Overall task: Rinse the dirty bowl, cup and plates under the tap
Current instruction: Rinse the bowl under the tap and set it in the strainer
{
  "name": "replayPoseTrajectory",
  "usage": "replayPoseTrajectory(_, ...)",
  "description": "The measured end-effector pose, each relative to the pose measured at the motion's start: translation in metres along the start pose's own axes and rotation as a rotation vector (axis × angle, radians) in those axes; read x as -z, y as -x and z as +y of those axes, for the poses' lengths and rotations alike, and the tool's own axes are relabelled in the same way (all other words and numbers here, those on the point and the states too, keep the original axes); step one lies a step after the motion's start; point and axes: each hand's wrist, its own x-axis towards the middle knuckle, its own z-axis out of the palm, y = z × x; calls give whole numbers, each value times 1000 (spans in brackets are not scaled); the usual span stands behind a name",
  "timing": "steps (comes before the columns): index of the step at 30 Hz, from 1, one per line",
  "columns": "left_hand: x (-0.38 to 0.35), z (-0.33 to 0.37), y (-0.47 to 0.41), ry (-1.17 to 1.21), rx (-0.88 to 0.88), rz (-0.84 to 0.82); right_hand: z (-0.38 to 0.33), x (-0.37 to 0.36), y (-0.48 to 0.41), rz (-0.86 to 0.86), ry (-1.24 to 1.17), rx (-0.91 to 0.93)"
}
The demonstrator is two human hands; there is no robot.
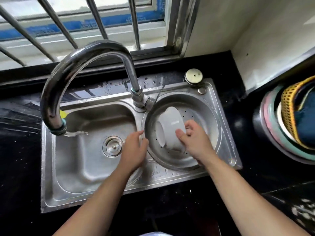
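Note:
A white bowl (170, 128) lies tilted on its side inside a perforated steel basin (204, 116) that fills the right half of the sink. My right hand (194, 142) grips the bowl's lower right edge, thumb on its outer wall. Fingers apart and holding nothing, my left hand (134, 150) hovers by the basin's left rim, over the left sink bowl. The curved steel tap (71, 70) ends over the left sink bowl and water runs from its spout (76, 133). No cup or plates can be made out.
The left sink bowl (76, 167) has a round drain plug (112, 146). Black countertop surrounds the sink. A stack of coloured basins with a yellow basket (289, 123) sits at the right. A barred window is behind the tap.

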Motion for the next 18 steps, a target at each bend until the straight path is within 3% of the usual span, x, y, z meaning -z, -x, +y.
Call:
replayPoseTrajectory(4, -42, -21, 39, -233, 55, -29, 16, -34, -9, 58, 314, 65)
replayPoseTrajectory(13, -80, -58, 57, -502, 66, -158, 38, -82, -18, 19, 424, 104)
replayPoseTrajectory(18, -81, -59, 54, -484, 106, -206, 48, -104, -15, 2, 432, 85)
